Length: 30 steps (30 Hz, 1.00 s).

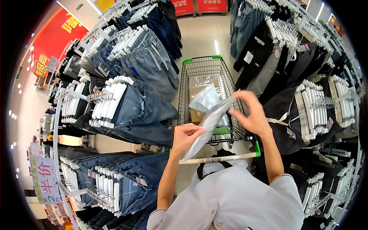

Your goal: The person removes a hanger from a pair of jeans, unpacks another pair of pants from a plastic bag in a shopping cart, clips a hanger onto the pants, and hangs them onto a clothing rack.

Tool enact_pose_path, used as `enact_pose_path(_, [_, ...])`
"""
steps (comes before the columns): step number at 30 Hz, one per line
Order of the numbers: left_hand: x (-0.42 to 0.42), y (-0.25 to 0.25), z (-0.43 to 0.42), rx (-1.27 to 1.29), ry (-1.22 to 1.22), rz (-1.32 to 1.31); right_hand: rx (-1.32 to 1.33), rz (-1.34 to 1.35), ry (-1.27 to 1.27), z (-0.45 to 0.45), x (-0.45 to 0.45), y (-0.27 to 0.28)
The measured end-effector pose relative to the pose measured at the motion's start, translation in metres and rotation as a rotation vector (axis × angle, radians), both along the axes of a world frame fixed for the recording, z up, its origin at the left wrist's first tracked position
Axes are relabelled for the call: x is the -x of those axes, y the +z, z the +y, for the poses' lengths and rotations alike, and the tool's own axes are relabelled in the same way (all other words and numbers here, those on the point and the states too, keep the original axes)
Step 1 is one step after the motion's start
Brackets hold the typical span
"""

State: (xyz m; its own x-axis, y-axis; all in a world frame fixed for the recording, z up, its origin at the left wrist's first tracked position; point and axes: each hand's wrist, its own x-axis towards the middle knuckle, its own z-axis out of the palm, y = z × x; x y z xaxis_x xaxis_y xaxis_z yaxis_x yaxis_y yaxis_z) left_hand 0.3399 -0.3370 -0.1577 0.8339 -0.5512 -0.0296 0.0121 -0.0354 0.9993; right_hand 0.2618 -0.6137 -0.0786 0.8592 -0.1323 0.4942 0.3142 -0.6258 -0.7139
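My left hand [186, 137] pinches the near edge of a thin grey package in clear plastic [210, 124], perhaps a folded garment. The package is tilted edge-on above the near end of a shopping cart [183, 82]. Close to the package's far upper end is my right hand [251, 113], its thumb and fingers spread apart; whether the fingertips touch the plastic I cannot tell. Inside the wire basket lie a pale plastic-wrapped bundle [205, 97] and a brown cardboard box [195, 115], partly hidden beneath it.
Racks of blue jeans [140, 103] on white hangers line the left side. Dark trousers [281, 119] hang on the right. The cart's handle [230, 158] lies just ahead of my body. A tiled aisle [207, 38] runs beyond the cart. A price sign [46, 178] stands far left.
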Motion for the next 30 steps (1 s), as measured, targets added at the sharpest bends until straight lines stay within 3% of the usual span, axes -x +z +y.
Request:
enact_pose_path(3, [-0.002, -0.003, -0.013, -0.014, -0.039, -0.014, 0.438, -0.043, 0.403, 0.021, -0.006, 0.000])
enact_pose_path(11, [-0.011, 0.018, -0.023, -0.041, -0.032, -0.084, 0.459, -0.045, 0.323, 0.028, -0.024, -0.039])
enact_pose_path(13, [-0.012, 0.024, -0.023, 0.024, 0.120, 0.093, 0.484, -0.158, 0.273, 0.024, -0.022, -0.034])
enact_pose_path(16, [-0.017, 0.024, -0.019, 0.018, 0.243, 0.053, 0.536, -0.090, 0.325, 0.009, 0.001, -0.024])
enact_pose_path(18, [-0.017, 0.026, -0.017, -0.016, 0.311, -0.021, 0.510, 0.250, 0.639, -0.001, 0.018, -0.014])
enact_pose_path(19, [-0.016, 0.025, -0.016, -0.021, 0.322, -0.017, 0.508, 0.250, 0.652, -0.005, 0.023, -0.010])
enact_pose_path(21, [-0.012, 0.022, -0.017, -0.019, 0.287, -0.084, 0.506, 0.715, 0.773, -0.008, 0.033, -0.004])
enact_pose_path(22, [-0.010, 0.023, -0.018, -0.029, 0.254, -0.085, 0.500, 0.721, 0.769, -0.009, 0.031, 0.000])
enact_pose_path(24, [-0.003, 0.027, -0.026, -0.019, 0.206, -0.088, 0.375, 1.106, 0.773, -0.009, 0.019, 0.008])
enact_pose_path(25, [0.001, 0.028, -0.031, -0.007, 0.171, -0.098, 0.372, 1.111, 0.763, -0.004, 0.015, 0.000])
enact_pose_path(27, [0.006, 0.026, -0.038, -0.005, 0.116, -0.089, 0.530, 0.759, 0.531, 0.011, 0.005, -0.049])
enact_pose_path(30, [0.011, 0.029, -0.047, -0.099, 0.032, -0.184, 0.699, 0.596, 0.394, 0.026, -0.006, -0.129])
